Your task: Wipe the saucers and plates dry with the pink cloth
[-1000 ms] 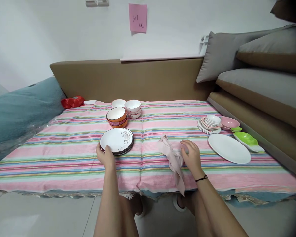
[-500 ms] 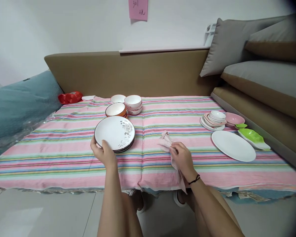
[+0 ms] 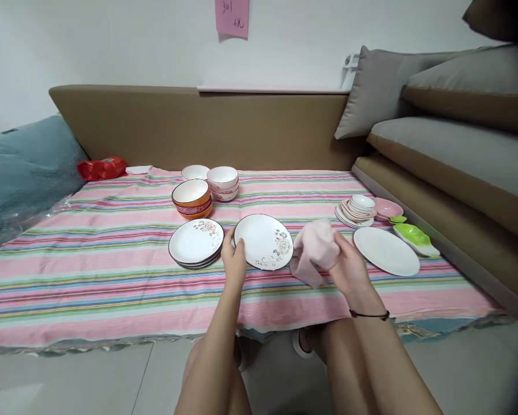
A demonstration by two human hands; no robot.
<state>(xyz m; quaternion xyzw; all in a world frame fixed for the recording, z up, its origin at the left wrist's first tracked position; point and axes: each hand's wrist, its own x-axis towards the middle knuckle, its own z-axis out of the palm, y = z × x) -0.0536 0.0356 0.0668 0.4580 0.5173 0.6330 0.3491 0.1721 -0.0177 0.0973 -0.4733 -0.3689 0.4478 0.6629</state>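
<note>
My left hand (image 3: 234, 259) grips the left rim of a white plate (image 3: 261, 245) that has a dark edge and a flower print on its right side. It is held above the striped cloth. Just left of it sits a stack of matching plates (image 3: 194, 242). A crumpled pale pink cloth (image 3: 317, 245) hangs from my right hand (image 3: 348, 265), its left edge close to the plate's right rim. Whether the cloth touches the plate, I cannot tell.
Orange bowls (image 3: 192, 199) and white patterned bowls (image 3: 223, 181) are stacked behind the plates. To the right lie an oval white plate (image 3: 386, 251), a green leaf-shaped dish (image 3: 416, 238), a pink bowl (image 3: 387, 208) and small stacked dishes (image 3: 361, 203). Cushions (image 3: 453, 155) rise at the far right.
My left hand has lifted the top plate off the stack and carried it right. My right hand has moved slightly right, with the pink cloth now bunched and raised beside the plate.
</note>
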